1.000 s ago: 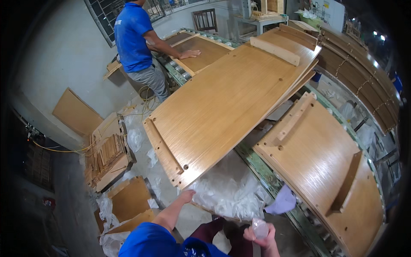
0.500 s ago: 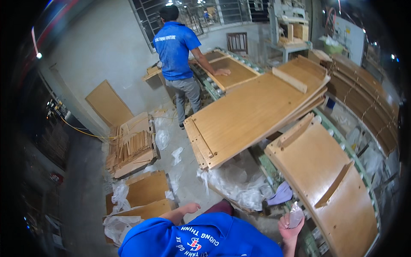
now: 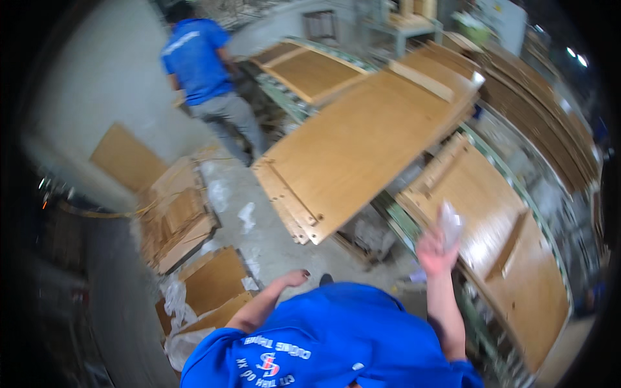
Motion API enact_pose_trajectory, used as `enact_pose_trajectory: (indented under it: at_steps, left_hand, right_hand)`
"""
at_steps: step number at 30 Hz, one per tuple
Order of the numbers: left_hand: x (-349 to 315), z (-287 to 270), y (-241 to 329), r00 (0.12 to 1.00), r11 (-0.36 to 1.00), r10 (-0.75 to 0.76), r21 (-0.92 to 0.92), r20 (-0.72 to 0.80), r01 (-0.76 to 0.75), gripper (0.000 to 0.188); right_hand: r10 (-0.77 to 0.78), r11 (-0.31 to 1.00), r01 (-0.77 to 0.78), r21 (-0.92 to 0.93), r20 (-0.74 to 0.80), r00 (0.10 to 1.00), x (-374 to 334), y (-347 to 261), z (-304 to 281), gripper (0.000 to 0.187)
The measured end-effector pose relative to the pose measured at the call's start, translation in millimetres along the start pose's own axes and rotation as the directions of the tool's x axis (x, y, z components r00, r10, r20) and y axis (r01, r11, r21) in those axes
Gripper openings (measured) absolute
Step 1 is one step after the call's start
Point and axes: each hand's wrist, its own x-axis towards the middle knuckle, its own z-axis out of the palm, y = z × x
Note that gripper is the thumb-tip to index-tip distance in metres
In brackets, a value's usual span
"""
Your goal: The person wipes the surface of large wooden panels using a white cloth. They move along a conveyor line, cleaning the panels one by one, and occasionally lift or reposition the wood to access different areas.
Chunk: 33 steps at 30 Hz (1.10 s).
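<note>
right grip (image 3: 435,251) now reaches farther, clasping a clear packet (image 3: 451,224); left grip (image 3: 295,278) is unclear.

A bag (image 3: 451,226) is held in the right hand (image 3: 437,255). Right of the grip, a panel (image 3: 482,238) is laid on a conveyor (image 3: 404,227); stacked panels (image 3: 356,149) are placed ahead-left, wood strips (image 3: 179,218) farther left.

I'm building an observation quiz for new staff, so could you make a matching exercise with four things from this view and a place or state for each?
1. Right hand
2. Left hand
3. Co-worker
4. Brown board

A. Leaning against the wall
B. No object visible in it
C. In grey trousers
D. Holding a clear packet

Pairs: 1-D, 2-B, 3-C, 4-A
</note>
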Motion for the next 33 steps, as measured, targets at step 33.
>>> enact_pose_trajectory:
  at_steps: [33]
  left_hand:
    - [-41,-118,281,0.37,0.065,0.899,-0.908,0.233,0.413,0.095]
  right_hand:
    - [-0.529,0.628,0.634,-0.451,0.35,0.773,54,66,80,0.052]
